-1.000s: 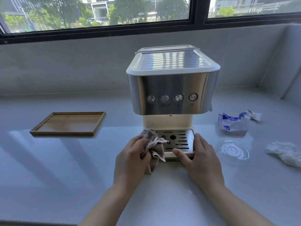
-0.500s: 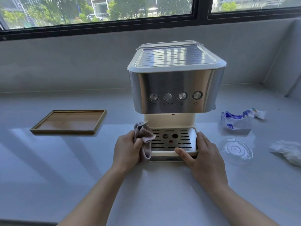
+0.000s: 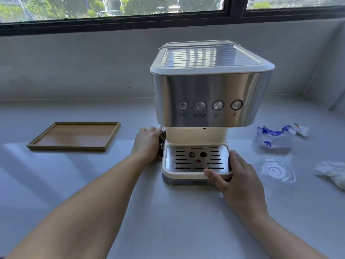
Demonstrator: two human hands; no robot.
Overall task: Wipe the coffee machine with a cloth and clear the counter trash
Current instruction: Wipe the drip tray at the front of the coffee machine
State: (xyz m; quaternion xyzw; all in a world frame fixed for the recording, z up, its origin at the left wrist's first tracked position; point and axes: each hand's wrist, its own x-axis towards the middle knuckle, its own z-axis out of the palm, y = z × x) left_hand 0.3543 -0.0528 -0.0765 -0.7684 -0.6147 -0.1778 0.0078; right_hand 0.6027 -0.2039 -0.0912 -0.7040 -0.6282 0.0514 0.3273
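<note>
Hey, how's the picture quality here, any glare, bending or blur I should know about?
Head view: daylight from the window throws striped glare on the coffee machine top and a bright patch on the counter; the wide lens bows the window frame and stretches both forearms; the cloth is mostly hidden behind the left hand; the right hand looks sharp.

A pantry-like counter (image 3: 168, 212) under a window (image 3: 130, 6), with a coffee machine (image 3: 209, 94).
</note>
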